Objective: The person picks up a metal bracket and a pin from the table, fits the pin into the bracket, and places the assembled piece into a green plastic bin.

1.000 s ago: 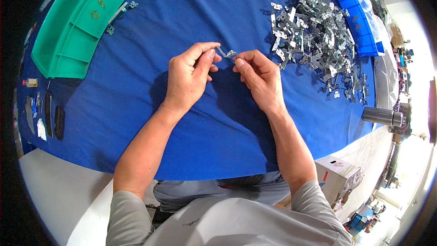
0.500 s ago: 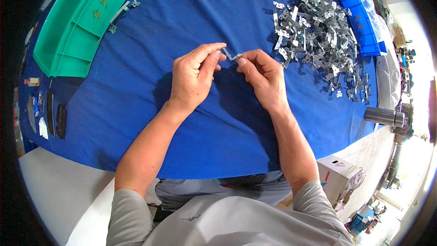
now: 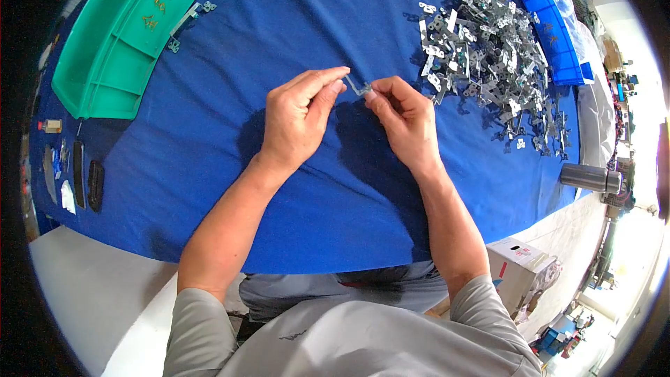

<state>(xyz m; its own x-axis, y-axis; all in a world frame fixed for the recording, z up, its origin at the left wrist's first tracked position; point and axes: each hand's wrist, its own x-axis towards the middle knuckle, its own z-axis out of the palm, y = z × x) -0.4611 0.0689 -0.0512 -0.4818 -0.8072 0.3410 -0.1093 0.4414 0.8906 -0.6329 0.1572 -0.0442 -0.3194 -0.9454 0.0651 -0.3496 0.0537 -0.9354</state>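
Observation:
Between my two hands, above the blue cloth (image 3: pixel 293 230), is a small bent metal bracket (image 3: pixel 356 87). My left hand (image 3: pixel 296 119) pinches its upper left end between thumb and fingers. The lower right end sits in a pinch of my right hand (image 3: pixel 405 117), with the other fingers curled in. Part of the bracket is hidden behind the fingertips. To the right of my right hand lies a large heap of similar metal brackets (image 3: pixel 488 56). One separate bracket (image 3: pixel 185 26) rests on the cloth beside the green bin.
A green bin (image 3: pixel 115 73) stands at the upper left, a blue bin (image 3: pixel 558 42) behind the heap. A metal cylinder (image 3: pixel 590 178) lies at the right edge. Several small tools, among them a black one (image 3: pixel 95 186), lie far left. A cardboard box (image 3: pixel 516 265) stands below the table.
The bracket has turned slightly between my fingers. Both hands stay in nearly the same place, still pinching it.

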